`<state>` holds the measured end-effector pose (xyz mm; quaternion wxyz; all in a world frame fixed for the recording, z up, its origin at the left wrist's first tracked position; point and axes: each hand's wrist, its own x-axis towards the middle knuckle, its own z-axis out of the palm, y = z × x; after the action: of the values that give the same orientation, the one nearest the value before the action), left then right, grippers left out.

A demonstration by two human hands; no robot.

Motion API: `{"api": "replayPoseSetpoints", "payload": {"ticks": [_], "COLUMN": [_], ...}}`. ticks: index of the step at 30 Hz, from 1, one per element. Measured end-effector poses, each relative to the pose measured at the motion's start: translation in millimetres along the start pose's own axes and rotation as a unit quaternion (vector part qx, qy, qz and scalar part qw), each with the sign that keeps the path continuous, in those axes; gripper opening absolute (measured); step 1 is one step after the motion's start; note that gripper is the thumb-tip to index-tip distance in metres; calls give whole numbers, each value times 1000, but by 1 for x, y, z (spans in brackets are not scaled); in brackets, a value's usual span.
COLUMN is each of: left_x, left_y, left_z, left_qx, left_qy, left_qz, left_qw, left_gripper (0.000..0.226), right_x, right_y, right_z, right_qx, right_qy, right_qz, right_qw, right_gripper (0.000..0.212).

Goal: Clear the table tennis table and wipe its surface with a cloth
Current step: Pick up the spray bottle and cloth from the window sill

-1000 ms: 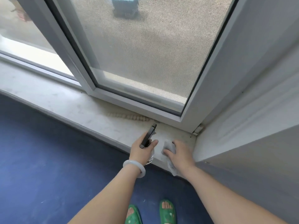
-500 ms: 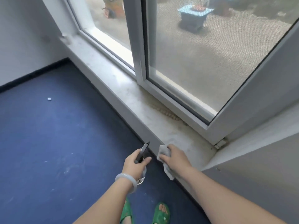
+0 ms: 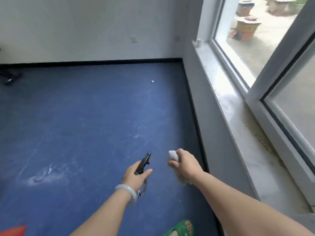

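Observation:
My left hand [image 3: 136,176] grips a clear spray bottle with a black trigger head [image 3: 144,163], its nozzle pointing away from me over the blue floor. My right hand [image 3: 185,163] holds a crumpled pale cloth [image 3: 173,155], whose loose end hangs blurred below the hand. Both hands are in the air, left of the window sill [image 3: 226,106]. The table tennis table is not in view.
A small white ball [image 3: 152,81] lies on the blue floor [image 3: 85,116] near the far wall. A dark object [image 3: 9,76] sits at the left edge. A red thing [image 3: 12,230] shows bottom left. The window [image 3: 255,48] and open sash stand to the right.
My view has swung left from the window sill toward the room. Both hands have come off the sill and now hang over the floor, still holding bottle and cloth.

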<state>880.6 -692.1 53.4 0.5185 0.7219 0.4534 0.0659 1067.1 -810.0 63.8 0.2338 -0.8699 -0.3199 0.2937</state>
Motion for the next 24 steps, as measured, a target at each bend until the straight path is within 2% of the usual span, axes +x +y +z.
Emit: {"api": "replayPoseSetpoints", "payload": {"ticks": [8,14,19,24], "left_x": [-124,-226,-306,-393], "left_y": [-96,-175,-219,-249], "left_z": [-129,-179,-202,-208], "left_qx": [-28,-81,-150,-204], "left_qy": [156,263,378,498], "left_qz": [-49,-134,-206,-277], "left_qw": [986,952,890,796], "left_gripper": [14,12,16,12], "right_x": [-72,-134,-167,-212], "right_y": [-121,-183,-229,-272], "right_z": [116,205,264,324], "right_qx": [-66,-105,-163,-192], "right_qy": [-89,-187,-257,-347], "right_qz": [-140,-223,-291,-336], "right_qw": [984,951,907,854], "right_gripper": [34,35,30,35]}}
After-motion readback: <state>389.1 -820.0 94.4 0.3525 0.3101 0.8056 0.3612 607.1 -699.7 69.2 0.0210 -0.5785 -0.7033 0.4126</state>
